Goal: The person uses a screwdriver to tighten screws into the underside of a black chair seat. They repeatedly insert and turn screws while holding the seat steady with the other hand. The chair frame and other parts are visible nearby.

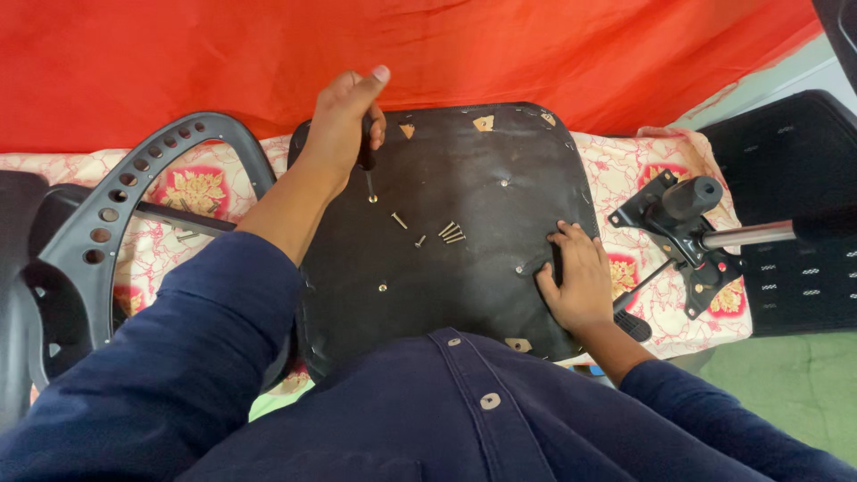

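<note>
A black chair seat base (464,178) lies upside down on a patterned cloth. My left hand (344,125) is closed around a screwdriver (368,165) whose tip stands on a screw at the seat's upper left. My right hand (576,277) rests flat on the seat's right edge, fingers spread. Several loose screws (451,233) lie near the seat's middle, with two more single screws (399,220) beside them.
A black armrest with holes (125,192) lies at the left. A black tilt mechanism with a metal lever (687,223) sits at the right, next to a black mesh backrest (794,205). Red fabric (268,54) hangs behind. Green floor (786,384) shows at lower right.
</note>
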